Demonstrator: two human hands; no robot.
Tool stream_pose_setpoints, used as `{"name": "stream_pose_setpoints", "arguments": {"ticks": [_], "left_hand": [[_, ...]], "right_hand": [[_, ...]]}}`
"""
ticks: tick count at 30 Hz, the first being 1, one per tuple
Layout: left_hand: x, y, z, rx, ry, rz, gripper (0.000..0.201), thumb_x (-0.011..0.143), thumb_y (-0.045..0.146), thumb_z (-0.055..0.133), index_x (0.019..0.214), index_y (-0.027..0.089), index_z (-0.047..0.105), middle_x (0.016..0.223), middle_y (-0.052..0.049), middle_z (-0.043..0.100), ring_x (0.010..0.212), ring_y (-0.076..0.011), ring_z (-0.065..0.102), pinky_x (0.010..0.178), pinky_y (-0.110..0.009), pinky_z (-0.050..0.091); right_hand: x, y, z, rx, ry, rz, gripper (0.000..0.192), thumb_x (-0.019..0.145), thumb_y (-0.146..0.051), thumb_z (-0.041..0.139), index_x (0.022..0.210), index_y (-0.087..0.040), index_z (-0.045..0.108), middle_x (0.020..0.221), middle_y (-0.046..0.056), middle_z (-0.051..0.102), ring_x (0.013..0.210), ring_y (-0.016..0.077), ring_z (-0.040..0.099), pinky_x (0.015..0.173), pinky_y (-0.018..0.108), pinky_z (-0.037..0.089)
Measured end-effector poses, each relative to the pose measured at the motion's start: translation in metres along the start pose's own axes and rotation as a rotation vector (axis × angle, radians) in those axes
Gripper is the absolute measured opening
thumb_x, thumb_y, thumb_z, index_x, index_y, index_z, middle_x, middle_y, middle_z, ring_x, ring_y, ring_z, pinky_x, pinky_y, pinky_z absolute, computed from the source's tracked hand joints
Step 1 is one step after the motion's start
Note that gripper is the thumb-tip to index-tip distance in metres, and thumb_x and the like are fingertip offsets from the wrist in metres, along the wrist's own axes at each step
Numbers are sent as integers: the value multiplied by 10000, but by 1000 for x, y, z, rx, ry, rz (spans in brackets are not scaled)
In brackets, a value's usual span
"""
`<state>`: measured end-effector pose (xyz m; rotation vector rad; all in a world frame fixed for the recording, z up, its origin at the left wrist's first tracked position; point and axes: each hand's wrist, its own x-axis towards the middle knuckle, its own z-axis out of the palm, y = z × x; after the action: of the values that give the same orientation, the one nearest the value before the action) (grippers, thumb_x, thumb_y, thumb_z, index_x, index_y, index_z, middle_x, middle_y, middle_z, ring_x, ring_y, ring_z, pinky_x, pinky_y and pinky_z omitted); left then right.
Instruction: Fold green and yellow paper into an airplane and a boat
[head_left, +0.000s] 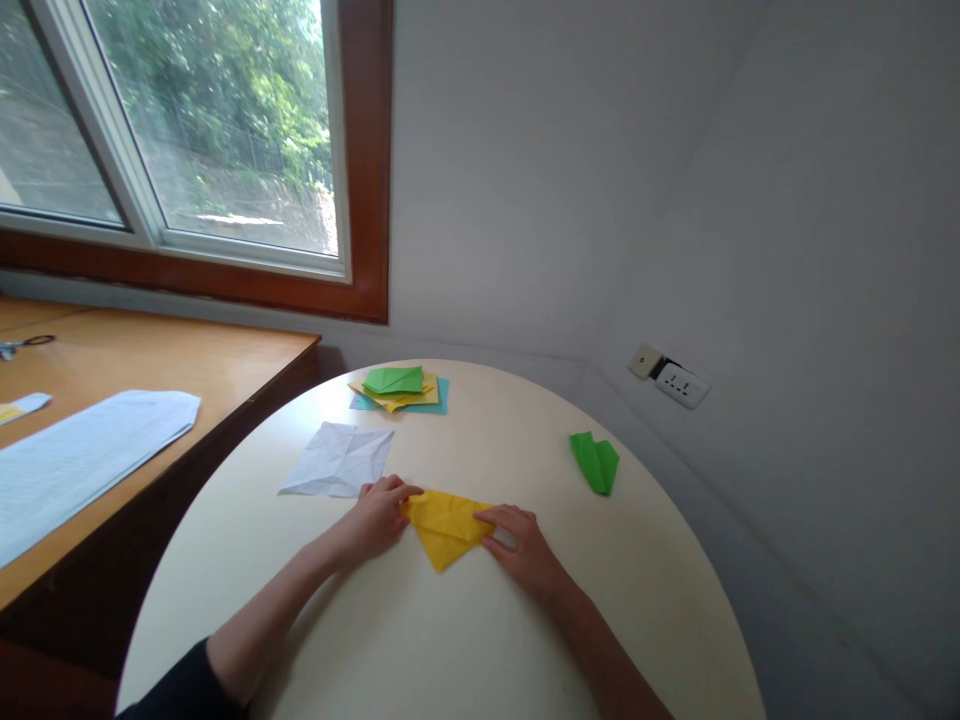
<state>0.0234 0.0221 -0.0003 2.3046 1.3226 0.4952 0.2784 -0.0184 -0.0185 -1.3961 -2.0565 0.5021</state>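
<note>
A yellow sheet of folding paper, creased and folded to a downward-pointing shape, lies on the round white table in front of me. My left hand pinches its left corner between thumb and fingers. At the right corner, my right hand grips the paper, thumb below and fingertips above. Just beyond my left hand lies a creased white paper square, opened flat. Off to the right rests a folded green paper piece.
Toward the far edge sits a stack of coloured papers, green on top of yellow and blue. Left of the table stands a wooden desk bearing white paper sheets and scissors. A wall socket is at right.
</note>
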Motion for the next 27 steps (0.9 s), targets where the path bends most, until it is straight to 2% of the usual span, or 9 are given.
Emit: {"name": "stream_pose_setpoints", "arguments": {"ticks": [4,8,13,19,27], "left_hand": [[0,-2,2,28,-17,14,397,697,103,490,1058,203,623,1005,-88,575,980,-242,540,852,-382,363],[-2,4,-3,-27,12,-4,314,695,117,493,956,206,642,1010,-73,586,977,-229,540,884,-384,362],[-5,13,-9,-62,17,-10,240,690,126,486,877,194,621,1001,-73,580,969,-231,538,885,-395,372],[-4,14,-7,-72,30,6,188,674,110,485,816,189,580,985,-66,569,942,-223,537,867,-396,386],[-5,14,-7,-122,38,54,133,682,118,501,793,186,533,966,-68,551,922,-208,535,841,-358,418]], "right_hand": [[-1,-2,-2,4,-27,38,349,696,-120,621,1018,-250,654,1064,51,676,1029,235,569,923,435,354],[-1,-3,-3,31,-33,52,337,696,-130,620,1009,-247,660,1059,47,678,1012,231,565,925,434,354],[0,0,-4,79,-31,33,362,671,-117,634,1002,-259,666,1024,45,687,957,229,588,908,431,378],[0,5,-4,136,-7,-17,401,647,-93,634,1012,-257,664,971,38,697,897,206,606,863,391,426],[0,3,-1,231,65,-32,320,660,-113,622,948,-235,687,838,33,691,794,178,602,789,354,470]]}}
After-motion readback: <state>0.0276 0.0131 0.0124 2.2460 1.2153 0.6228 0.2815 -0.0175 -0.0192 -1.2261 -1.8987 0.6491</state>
